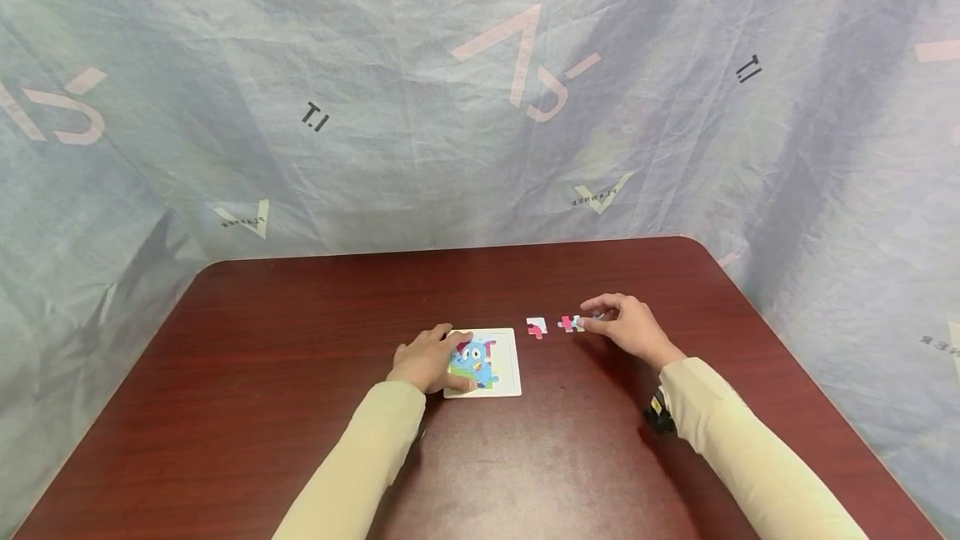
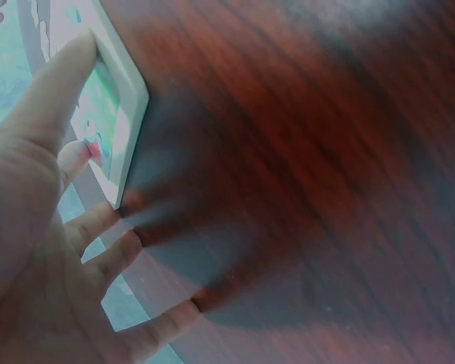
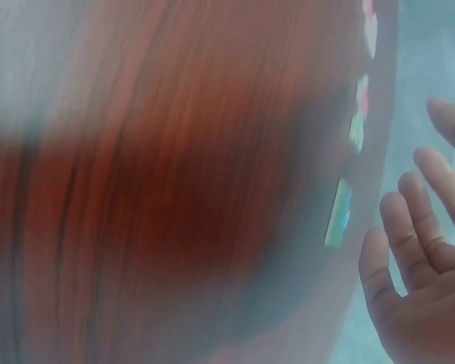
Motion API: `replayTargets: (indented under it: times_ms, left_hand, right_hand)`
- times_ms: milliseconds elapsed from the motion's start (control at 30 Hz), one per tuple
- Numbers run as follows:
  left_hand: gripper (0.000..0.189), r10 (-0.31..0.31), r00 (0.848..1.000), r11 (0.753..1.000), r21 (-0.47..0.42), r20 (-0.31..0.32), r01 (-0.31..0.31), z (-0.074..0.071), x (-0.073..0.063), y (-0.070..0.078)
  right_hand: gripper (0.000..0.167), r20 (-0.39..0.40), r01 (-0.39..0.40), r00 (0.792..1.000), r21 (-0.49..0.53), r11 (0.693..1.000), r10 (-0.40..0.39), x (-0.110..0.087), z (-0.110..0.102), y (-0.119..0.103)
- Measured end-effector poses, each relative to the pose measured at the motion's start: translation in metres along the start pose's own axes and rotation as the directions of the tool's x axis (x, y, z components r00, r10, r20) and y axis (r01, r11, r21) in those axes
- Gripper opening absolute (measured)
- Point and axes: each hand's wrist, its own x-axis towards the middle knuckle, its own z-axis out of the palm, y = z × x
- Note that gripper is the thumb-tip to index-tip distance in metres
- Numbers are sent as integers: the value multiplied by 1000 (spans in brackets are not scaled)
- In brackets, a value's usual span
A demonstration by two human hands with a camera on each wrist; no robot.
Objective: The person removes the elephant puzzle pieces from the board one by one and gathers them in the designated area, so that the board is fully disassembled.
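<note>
A jigsaw board (image 1: 507,363) with a pale frame lies flat, partly filled with a picture of a blue cartoon animal. My left hand (image 1: 427,362) rests over its left side. In the left wrist view, the thumb (image 2: 57,87) lies across the frame and another fingertip touches the picture, while the other fingers spread onto the table. My right hand (image 1: 628,327) hovers with loosely bent fingers above a pink-and-blue jigsaw piece (image 1: 567,323). Nothing shows between its fingers. Another piece (image 3: 339,214), green and blue, lies near its fingertips in the right wrist view.
A white-and-pink jigsaw piece (image 1: 537,327) lies between the board and the right hand. The reddish-brown wooden table (image 1: 300,332) has rounded far corners. Grey printed cloth (image 1: 420,107) hangs behind it and at the sides.
</note>
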Motion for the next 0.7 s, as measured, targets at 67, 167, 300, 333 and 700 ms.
replayTargets:
  times_ms: [67,167,300,333,700]
  left_hand:
    - [78,0,1000,1000,0,-1,0,0,0,0]
    - [79,-2,1000,1000,1,-1,2,0,0,0]
    - [78,-9,1000,1000,3,4,9,0,0,0]
    - [78,-11,1000,1000,3,5,11,0,0,0]
    - [79,-1,1000,1000,-8,-3,1,2,2,-2]
  right_hand:
    - [29,0,3,1000,12,1000,-3,0,4,-4]
    - [28,7,6,1000,32,999,-6,1,10,-8]
    - [28,9,13,1000,54,998,-14,1,19,-15]
    - [28,9,13,1000,60,998,-14,0,21,-17]
    - [27,30,56,998,104,993,-59,0,44,-33]
